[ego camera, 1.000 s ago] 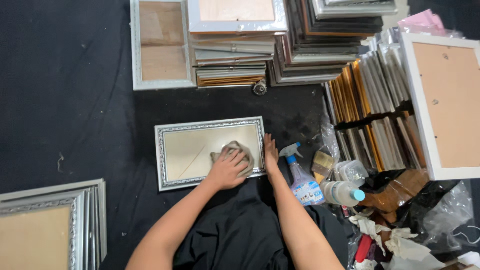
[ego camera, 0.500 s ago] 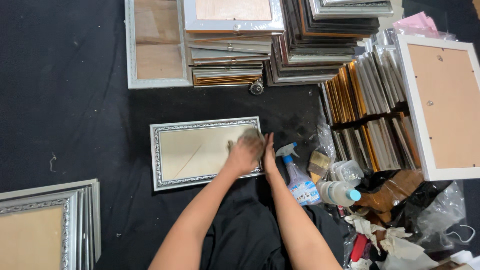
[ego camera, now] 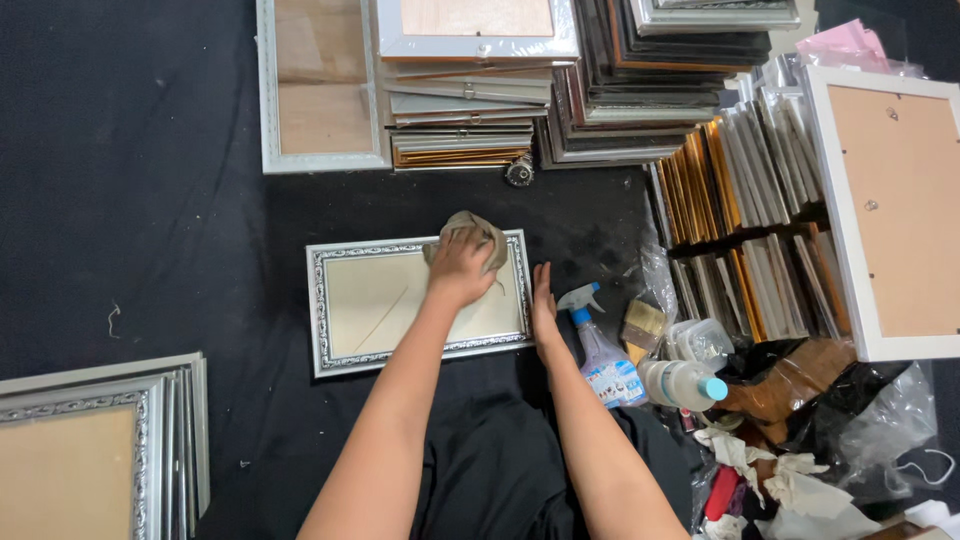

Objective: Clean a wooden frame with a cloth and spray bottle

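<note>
On the dark mat just left of the spray bottle (ego camera: 600, 352), left hand (ego camera: 461, 268) clutches a rag (ego camera: 470, 228) at the silver frame (ego camera: 418, 298)'s top edge, right hand (ego camera: 543, 305) flat, gripping nothing, bracing its right side; I'd press lightly so the glass stays put.

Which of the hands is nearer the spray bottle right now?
Right. The right hand rests at the frame's right edge, just beside the spray bottle; the left hand presses a cloth on the glass, farther away.

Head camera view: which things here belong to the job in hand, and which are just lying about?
In use:
left hand pressing a rag
silver picture frame
right hand at its edge

Lying about:
spray bottle
paintbrush
stacked frames
white bottle
</note>
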